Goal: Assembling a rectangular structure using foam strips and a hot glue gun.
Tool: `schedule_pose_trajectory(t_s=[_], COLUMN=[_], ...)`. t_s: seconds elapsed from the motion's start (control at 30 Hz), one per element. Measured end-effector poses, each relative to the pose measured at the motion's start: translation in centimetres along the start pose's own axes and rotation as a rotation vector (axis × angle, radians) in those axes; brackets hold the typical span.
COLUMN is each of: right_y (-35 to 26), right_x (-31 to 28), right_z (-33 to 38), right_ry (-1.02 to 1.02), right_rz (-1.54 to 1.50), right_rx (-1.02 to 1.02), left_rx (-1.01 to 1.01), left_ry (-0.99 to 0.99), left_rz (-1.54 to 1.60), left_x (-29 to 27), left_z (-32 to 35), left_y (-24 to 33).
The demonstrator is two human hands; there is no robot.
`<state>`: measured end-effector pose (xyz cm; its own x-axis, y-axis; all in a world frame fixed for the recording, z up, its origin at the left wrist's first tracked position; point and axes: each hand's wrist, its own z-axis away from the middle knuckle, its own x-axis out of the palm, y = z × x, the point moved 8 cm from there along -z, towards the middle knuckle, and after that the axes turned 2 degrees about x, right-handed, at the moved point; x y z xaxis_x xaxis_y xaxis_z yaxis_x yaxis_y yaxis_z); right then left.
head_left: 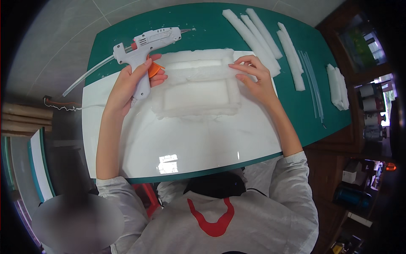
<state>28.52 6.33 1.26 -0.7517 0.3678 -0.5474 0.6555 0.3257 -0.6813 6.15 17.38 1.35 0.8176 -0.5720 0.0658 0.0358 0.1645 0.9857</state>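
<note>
My left hand (129,80) is closed round the handle of a white hot glue gun (158,39) with an orange trigger. The gun's metal nozzle points right, over the green mat, and a clear glue stick (82,78) sticks out of its back. In the middle lies a white foam frame (234,95), built of soft strips with two rectangular openings, one narrow and one larger. At its right edge hovers my right hand (253,78), thumb and fingers apart. Whether its fingertips touch the foam I cannot tell.
Long white foam strips (253,38) lie at the far right of the green mat (203,21). Clear glue sticks (311,84) and a short foam stack (337,86) are further right. A glossy white board (198,144) lies under the frame. The gun's cord (94,106) trails left.
</note>
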Motion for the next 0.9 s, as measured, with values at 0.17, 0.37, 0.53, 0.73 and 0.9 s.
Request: schedule_pose_trajectory(t_s=[0.17,0.37,0.53,0.73,0.9], right_y=[0.5,-0.4,-0.8,-0.9,-0.9], right_x=[0.0,-0.2,-0.1,0.1,0.1], right_z=[0.2,0.3,0.4,0.3,0.3], right_ry=[-0.023,-0.006,-0.025,-0.040,-0.049], right_rz=[-0.049,-0.027,0.049,0.037,0.033], right_rx=[0.042,-0.031,-0.050,-0.017,-0.005], left_rx=[0.001,0.008,0.043,0.061,0.035], left_ry=[0.004,0.038,0.065,0.117,0.144], left_rz=[0.006,0.041,0.083,0.071,0.058], left_x=[0.0,-0.5,-1.4,-2.0,-2.0], left_z=[-0.2,-0.1,-0.5,-0.7,-0.9], left_y=[-0.3,-0.4,-0.2,-0.9,-1.4])
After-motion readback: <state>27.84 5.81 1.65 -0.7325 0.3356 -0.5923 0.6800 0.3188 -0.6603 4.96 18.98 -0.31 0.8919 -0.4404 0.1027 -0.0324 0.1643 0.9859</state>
